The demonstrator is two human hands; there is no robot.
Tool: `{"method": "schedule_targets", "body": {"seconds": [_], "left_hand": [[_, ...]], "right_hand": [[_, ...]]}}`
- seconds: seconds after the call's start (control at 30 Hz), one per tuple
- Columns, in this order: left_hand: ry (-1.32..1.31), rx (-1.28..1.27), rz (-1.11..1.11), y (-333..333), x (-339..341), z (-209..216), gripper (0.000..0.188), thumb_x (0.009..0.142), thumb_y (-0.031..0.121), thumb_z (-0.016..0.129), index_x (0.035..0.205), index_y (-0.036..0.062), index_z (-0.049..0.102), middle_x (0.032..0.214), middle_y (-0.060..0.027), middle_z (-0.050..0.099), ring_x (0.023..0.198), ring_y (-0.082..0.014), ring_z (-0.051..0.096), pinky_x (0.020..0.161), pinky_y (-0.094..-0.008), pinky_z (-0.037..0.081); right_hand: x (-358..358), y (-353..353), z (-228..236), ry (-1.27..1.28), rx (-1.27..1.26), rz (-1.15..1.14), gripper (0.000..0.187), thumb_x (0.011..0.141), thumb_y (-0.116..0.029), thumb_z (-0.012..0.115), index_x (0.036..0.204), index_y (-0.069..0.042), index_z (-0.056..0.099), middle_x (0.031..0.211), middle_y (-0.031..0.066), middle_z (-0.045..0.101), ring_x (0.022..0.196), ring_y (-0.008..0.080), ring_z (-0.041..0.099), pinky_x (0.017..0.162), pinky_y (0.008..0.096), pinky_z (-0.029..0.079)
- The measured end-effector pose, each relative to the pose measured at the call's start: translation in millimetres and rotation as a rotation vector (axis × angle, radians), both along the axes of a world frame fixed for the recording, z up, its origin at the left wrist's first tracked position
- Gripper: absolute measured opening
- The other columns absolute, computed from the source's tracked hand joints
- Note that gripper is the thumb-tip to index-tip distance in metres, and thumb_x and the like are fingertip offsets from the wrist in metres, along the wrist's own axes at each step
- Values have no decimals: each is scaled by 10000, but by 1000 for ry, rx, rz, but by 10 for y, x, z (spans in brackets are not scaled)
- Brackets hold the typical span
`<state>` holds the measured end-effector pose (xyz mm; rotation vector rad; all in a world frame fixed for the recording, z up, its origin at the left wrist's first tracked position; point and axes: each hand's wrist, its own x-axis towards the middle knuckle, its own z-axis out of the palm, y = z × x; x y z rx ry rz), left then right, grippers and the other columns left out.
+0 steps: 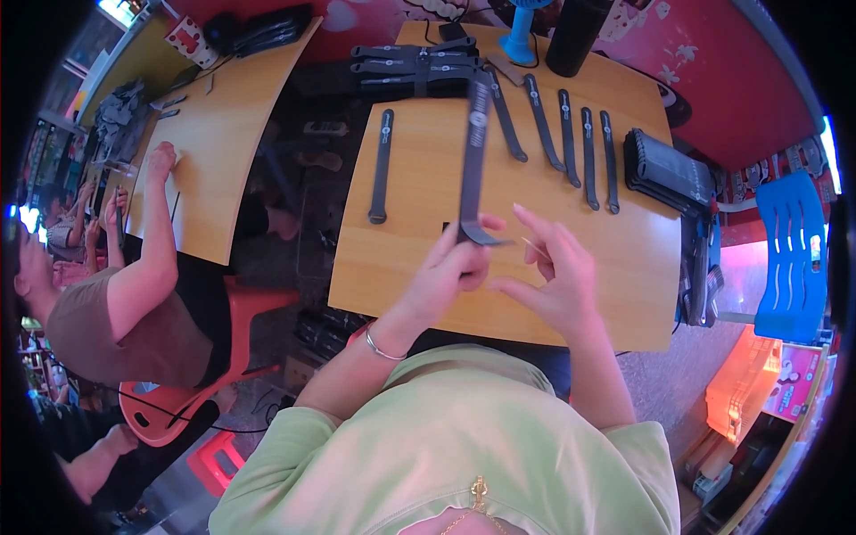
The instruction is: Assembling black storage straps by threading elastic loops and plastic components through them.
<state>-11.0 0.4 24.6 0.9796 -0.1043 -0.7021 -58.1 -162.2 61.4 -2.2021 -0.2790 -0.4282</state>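
My left hand is closed round the lower end of a dark strap with pale printing. The strap stands up over the table, its bottom end bent toward my right hand. My right hand is just to the right, fingers apart and palm turned inward. A thin pale sliver shows by its fingers; whether it is held I cannot make out. One similar strap lies flat to the left. Several more, among them a strap, lie side by side to the right. All are on the wooden table.
Bundled dark straps lie at the back, near a blue stand and a black cylinder. A stack of dark flat pieces sits at the right edge. At another table on the left, a person works.
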Motion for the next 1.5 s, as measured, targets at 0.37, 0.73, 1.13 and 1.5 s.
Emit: {"method": "schedule_targets", "body": {"seconds": [0.37,0.73,1.13,1.5], "left_hand": [[-51,-26,-225,110,-47,-78,255,1001,241,327,1099,57,474,665,64,287,537,-39,226,472,-195,183],[27,-30,-547,643,47,-228,228,986,213,363,959,36,505,628,61,292,509,-39,230,453,-197,201],[7,-71,-755,932,99,-256,299,973,246,395,981,-28,514,638,55,311,521,-49,254,448,-202,206],[-46,-109,-622,976,23,-451,412,982,358,338,993,-7,527,620,41,326,511,-63,281,461,-209,234]], "right_hand": [[292,17,-229,187,615,0,100,754,44,673,841,-4,664,736,27,540,651,84,526,536,230,421],[622,-711,52,129,602,-346,46,863,-73,629,864,-27,630,684,-64,460,659,28,413,554,195,313],[558,-1176,-67,-136,641,-498,128,907,-154,591,884,-37,638,684,-86,447,593,8,291,519,181,203],[480,-1104,298,-274,370,-558,110,890,-126,611,930,-30,649,709,-67,503,627,6,400,547,154,293]]}}
